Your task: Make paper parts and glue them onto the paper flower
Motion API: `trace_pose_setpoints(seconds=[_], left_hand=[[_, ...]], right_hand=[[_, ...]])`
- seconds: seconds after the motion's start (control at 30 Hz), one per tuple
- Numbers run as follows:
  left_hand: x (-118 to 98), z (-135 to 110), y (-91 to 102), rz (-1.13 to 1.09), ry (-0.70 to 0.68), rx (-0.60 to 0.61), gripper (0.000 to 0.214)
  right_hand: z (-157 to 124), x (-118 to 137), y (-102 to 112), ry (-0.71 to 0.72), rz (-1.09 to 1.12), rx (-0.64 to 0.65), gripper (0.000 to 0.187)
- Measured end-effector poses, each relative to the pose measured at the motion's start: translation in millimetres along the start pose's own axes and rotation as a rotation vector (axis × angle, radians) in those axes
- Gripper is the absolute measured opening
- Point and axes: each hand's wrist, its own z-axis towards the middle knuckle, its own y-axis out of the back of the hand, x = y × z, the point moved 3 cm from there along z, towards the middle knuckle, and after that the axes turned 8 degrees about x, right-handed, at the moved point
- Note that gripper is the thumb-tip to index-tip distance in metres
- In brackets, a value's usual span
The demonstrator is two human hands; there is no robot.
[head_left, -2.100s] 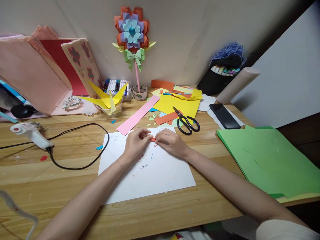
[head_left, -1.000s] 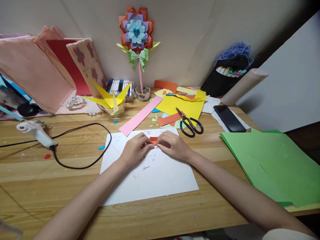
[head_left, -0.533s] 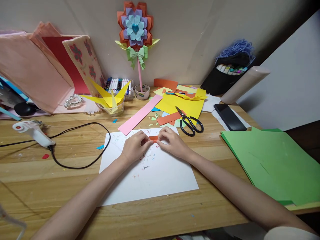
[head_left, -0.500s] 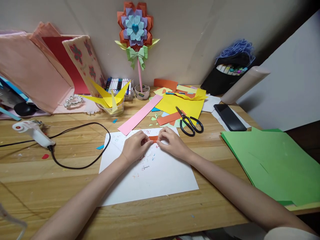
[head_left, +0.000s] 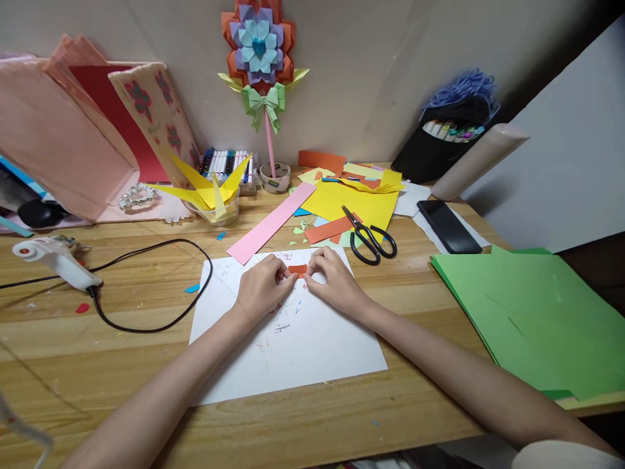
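Observation:
A small piece of orange paper is pinched between my two hands above the white sheet. My left hand grips its left end with thumb and fingers pressed together. At the other end, my right hand pinches it the same way. The paper's lower edge looks folded, and its ends are hidden behind my fingers. Coloured marks cover parts of the white sheet. Black-handled scissors lie slightly open beyond my right hand, beside an orange strip. A pink strip lies beyond my left hand.
A white glue gun with a looping black cord lies at left. Yellow paper and scraps lie at the back, near a paper flower standing in a tape roll. At right are a phone and green sheets.
Both hands keep their pinch on the orange paper with hardly any movement. The view has shifted slightly, so the objects at the back and left sit a little differently in the picture.

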Motion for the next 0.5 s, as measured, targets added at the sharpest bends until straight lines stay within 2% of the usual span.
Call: trace_pose_setpoints(seconds=[0.13, 0.23, 0.4, 0.5], left_hand=[[0.4, -1.3, 0.6, -0.007, 0.047, -0.009, 0.018], [0.8, -2.1, 0.7, -0.048, 0.099, -0.007, 0.017], [2.9, -3.6, 0.1, -0.083, 0.122, -0.028, 0.021], [3.7, -4.2, 0.1, -0.102, 0.095, -0.013, 0.019]], right_hand=[[-1.9, 2.2, -0.3, 0.035, 0.01, -0.046, 0.01], [-3.4, 6.8, 1.1, 0.105, -0.085, -0.068, 0.007], [-6.1, 14.1, 3.0, 0.3, -0.321, 0.01, 0.011], [-6.6, 17.2, 6.5, 0.358, -0.437, 0.06, 0.014]])
